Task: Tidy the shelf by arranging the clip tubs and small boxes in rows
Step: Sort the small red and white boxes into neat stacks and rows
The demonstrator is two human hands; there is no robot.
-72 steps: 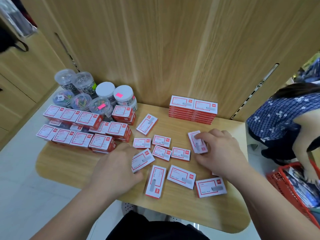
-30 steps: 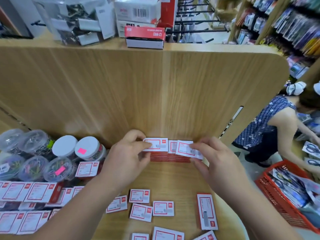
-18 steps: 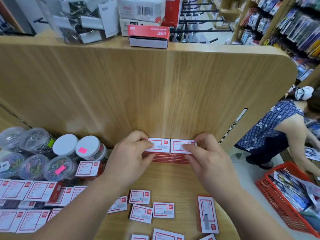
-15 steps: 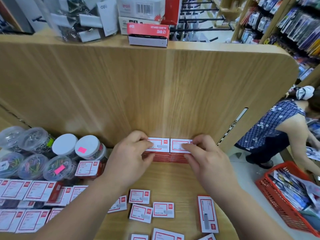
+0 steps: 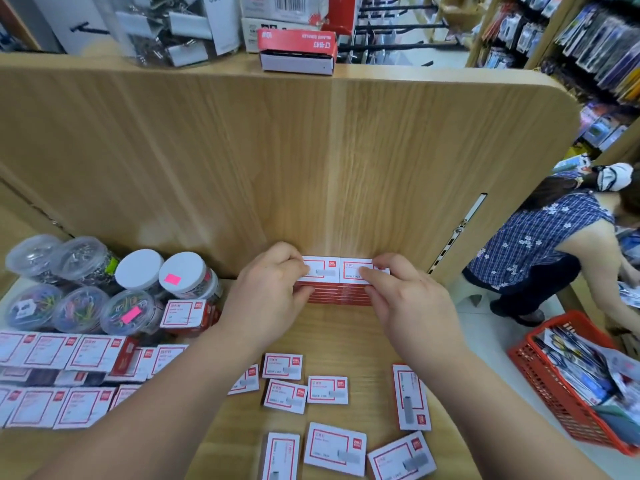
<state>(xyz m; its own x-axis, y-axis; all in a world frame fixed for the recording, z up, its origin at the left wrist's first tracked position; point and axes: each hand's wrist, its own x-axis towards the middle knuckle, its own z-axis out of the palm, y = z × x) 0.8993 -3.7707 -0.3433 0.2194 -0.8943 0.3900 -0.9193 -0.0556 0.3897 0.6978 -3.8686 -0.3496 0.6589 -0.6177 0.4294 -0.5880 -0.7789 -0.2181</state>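
Two side-by-side stacks of small red-and-white boxes [image 5: 341, 284] stand against the wooden back panel of the shelf [image 5: 339, 337]. My left hand [image 5: 268, 296] grips the left end of the stacks, thumb on the front and fingers over the top box. My right hand [image 5: 403, 297] grips the right end the same way. Several loose small boxes [image 5: 327, 389] lie scattered on the shelf in front of my wrists. Clear clip tubs [image 5: 133, 311] with white lids stand in a cluster at the left. Rows of larger red-and-white boxes [image 5: 62, 351] lie in front of the tubs.
A wooden back panel [image 5: 242, 168] rises behind the shelf, with boxes and a bin of binder clips [image 5: 162, 29] on top. At the right a person in a blue patterned top [image 5: 540, 244] bends over beside a red basket [image 5: 568, 386] full of goods on the floor.
Both hands carried small boxes from the scattered pile to the stacks at the back panel, set them on top, and now squeeze the stacks from both ends. The view has tilted upward.
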